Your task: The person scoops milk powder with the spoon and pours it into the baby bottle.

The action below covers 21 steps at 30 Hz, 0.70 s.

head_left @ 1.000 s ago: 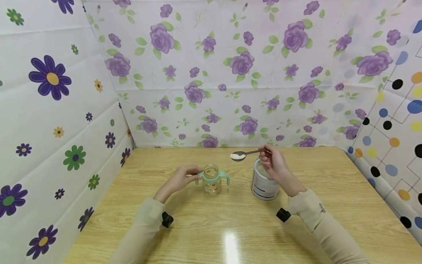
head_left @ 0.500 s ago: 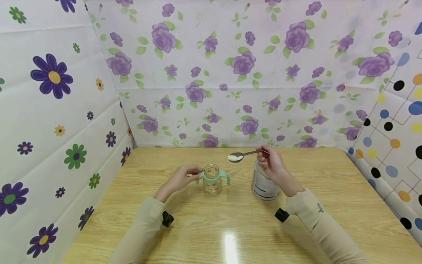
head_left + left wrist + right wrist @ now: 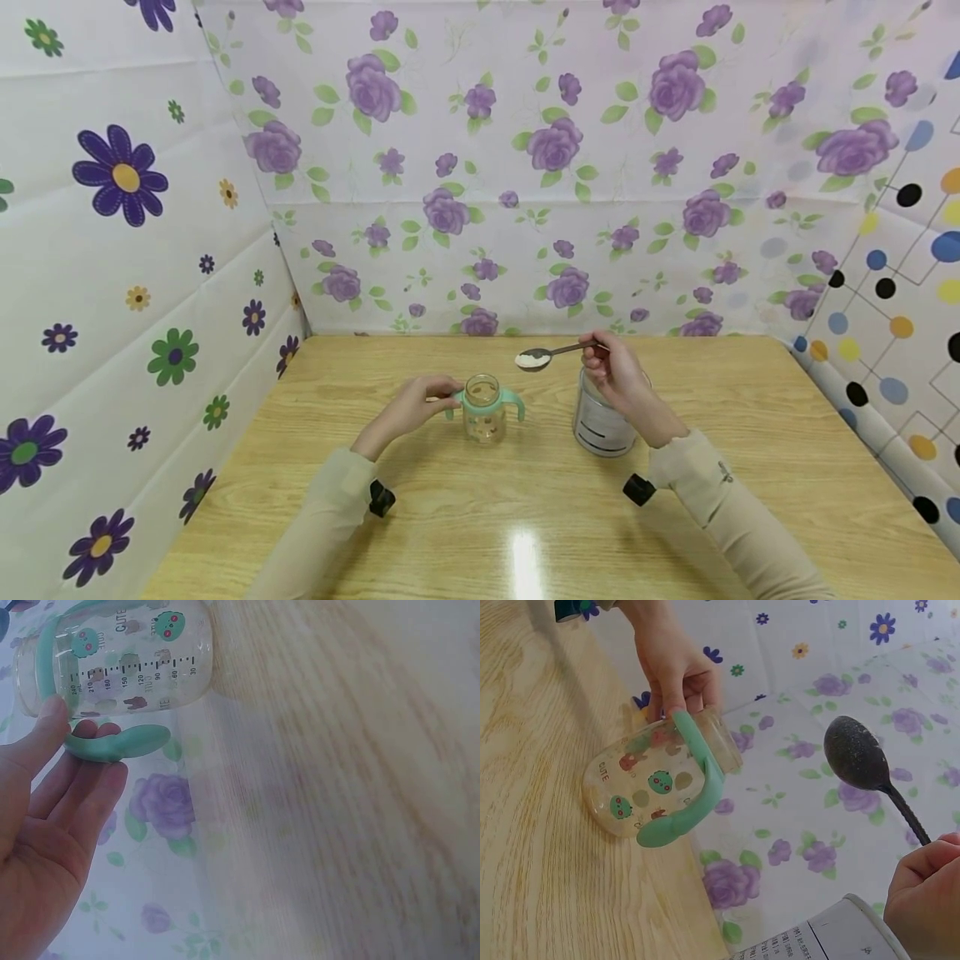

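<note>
A clear baby bottle [image 3: 483,423] with printed figures and two mint-green handles stands upright and uncapped on the table. My left hand [image 3: 417,407] pinches its left handle [image 3: 120,744] between thumb and fingers. In the head view my right hand [image 3: 617,375] holds a dark metal spoon [image 3: 564,350] by its handle, level in the air to the right of and above the bottle mouth. White powder [image 3: 532,361] lies in the spoon's bowl; the right wrist view shows the bowl's underside. Below the right hand stands an open silver can [image 3: 602,425], partly hidden by that hand.
The wooden table [image 3: 480,517] runs up to a floral cloth [image 3: 450,275] at the back. Patterned cloths also hang at the left and right sides. Small black devices [image 3: 639,489] sit at both wrists.
My right hand has carried the spoon of powder slightly left, toward the bottle, and a little lower. The left hand keeps its hold on the bottle handle, and the can stays put.
</note>
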Each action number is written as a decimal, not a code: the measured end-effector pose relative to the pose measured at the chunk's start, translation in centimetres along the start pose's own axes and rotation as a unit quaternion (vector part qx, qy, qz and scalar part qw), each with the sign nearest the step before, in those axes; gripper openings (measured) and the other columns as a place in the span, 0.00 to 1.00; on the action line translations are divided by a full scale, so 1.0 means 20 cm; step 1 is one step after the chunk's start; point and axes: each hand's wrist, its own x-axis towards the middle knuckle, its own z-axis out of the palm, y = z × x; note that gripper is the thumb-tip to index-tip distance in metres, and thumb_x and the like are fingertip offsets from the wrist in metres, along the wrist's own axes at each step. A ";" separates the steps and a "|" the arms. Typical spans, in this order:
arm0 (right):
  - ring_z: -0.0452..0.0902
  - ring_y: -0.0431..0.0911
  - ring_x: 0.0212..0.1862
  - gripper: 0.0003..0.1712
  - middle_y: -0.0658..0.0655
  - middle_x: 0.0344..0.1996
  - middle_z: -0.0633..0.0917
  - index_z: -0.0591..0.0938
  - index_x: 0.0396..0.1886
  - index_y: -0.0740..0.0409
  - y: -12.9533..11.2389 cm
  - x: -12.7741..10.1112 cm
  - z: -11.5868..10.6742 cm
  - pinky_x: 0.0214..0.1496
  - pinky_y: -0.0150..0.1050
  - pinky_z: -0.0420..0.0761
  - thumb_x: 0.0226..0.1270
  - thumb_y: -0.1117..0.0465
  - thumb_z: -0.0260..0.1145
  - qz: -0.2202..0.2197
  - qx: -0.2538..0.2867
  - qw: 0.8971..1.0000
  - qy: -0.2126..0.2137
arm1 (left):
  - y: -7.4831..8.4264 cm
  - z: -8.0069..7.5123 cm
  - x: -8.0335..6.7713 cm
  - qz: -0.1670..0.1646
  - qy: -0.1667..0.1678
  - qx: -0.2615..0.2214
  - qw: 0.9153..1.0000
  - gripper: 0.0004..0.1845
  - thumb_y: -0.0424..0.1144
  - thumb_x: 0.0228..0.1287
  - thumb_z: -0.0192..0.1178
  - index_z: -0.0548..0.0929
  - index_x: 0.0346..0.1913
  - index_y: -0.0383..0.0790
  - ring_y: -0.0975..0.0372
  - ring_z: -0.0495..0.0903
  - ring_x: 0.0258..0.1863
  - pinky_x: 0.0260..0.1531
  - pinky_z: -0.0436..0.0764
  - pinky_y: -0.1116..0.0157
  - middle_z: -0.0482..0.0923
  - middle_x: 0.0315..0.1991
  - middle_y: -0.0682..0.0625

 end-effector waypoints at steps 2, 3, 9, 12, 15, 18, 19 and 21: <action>0.61 0.35 0.17 0.24 0.47 0.18 0.75 0.80 0.29 0.57 0.00 0.00 0.00 0.14 0.22 0.58 0.81 0.58 0.40 0.000 -0.006 1.000 -0.001 | 0.00 0.00 0.00 -0.001 -0.001 -0.002 1.000 0.16 0.41 0.65 0.63 0.83 0.55 0.43 0.57 0.83 0.49 0.49 0.83 0.62 0.84 0.49 0.48; 0.61 0.35 0.16 0.24 0.47 0.18 0.75 0.80 0.29 0.57 0.00 0.00 0.00 0.14 0.22 0.58 0.81 0.58 0.40 -0.001 -0.009 1.000 -0.001 | 0.00 0.00 0.00 0.000 0.000 -0.002 1.000 0.16 0.41 0.65 0.62 0.83 0.55 0.43 0.57 0.83 0.49 0.49 0.83 0.62 0.84 0.49 0.48; 0.60 0.35 0.16 0.25 0.47 0.17 0.75 0.79 0.29 0.57 0.00 0.00 0.00 0.14 0.23 0.57 0.81 0.58 0.39 -0.001 -0.016 1.000 0.001 | 0.00 0.00 0.00 0.002 -0.002 -0.009 1.000 0.16 0.40 0.65 0.62 0.83 0.55 0.42 0.56 0.83 0.49 0.49 0.83 0.62 0.84 0.49 0.47; 0.61 0.34 0.16 0.25 0.47 0.17 0.75 0.79 0.29 0.57 0.00 0.00 0.00 0.14 0.23 0.58 0.81 0.59 0.39 0.001 -0.018 1.000 0.000 | 0.00 0.00 0.00 0.002 -0.002 -0.007 1.000 0.16 0.40 0.65 0.62 0.83 0.55 0.42 0.57 0.83 0.49 0.49 0.83 0.62 0.84 0.49 0.47; 0.62 0.34 0.16 0.25 0.47 0.18 0.75 0.80 0.29 0.57 0.01 0.01 0.00 0.14 0.22 0.59 0.81 0.59 0.39 0.000 -0.018 1.000 -0.002 | 0.00 0.00 0.00 0.006 -0.001 -0.006 1.000 0.16 0.40 0.66 0.62 0.83 0.55 0.42 0.57 0.83 0.48 0.49 0.83 0.61 0.84 0.48 0.47; 0.63 0.34 0.16 0.25 0.48 0.18 0.75 0.80 0.28 0.58 0.01 0.01 0.01 0.14 0.22 0.60 0.81 0.60 0.40 0.001 -0.017 1.000 -0.003 | 0.00 0.00 0.00 0.009 -0.002 -0.007 1.000 0.16 0.40 0.65 0.62 0.83 0.54 0.42 0.56 0.83 0.48 0.49 0.83 0.58 0.84 0.48 0.47; 0.64 0.34 0.16 0.25 0.48 0.18 0.75 0.80 0.28 0.58 0.01 0.01 0.01 0.13 0.22 0.60 0.81 0.60 0.40 0.002 -0.017 1.000 -0.003 | 0.00 0.00 0.00 0.008 -0.003 -0.007 1.000 0.16 0.40 0.65 0.62 0.83 0.54 0.42 0.56 0.83 0.48 0.50 0.83 0.58 0.84 0.48 0.47; 0.64 0.34 0.16 0.25 0.48 0.18 0.75 0.80 0.28 0.58 0.01 0.01 0.02 0.13 0.22 0.60 0.81 0.60 0.40 0.004 -0.016 1.000 0.000 | 0.00 0.00 0.00 0.008 -0.003 -0.007 1.000 0.16 0.40 0.65 0.62 0.83 0.54 0.42 0.56 0.83 0.48 0.50 0.83 0.57 0.84 0.49 0.47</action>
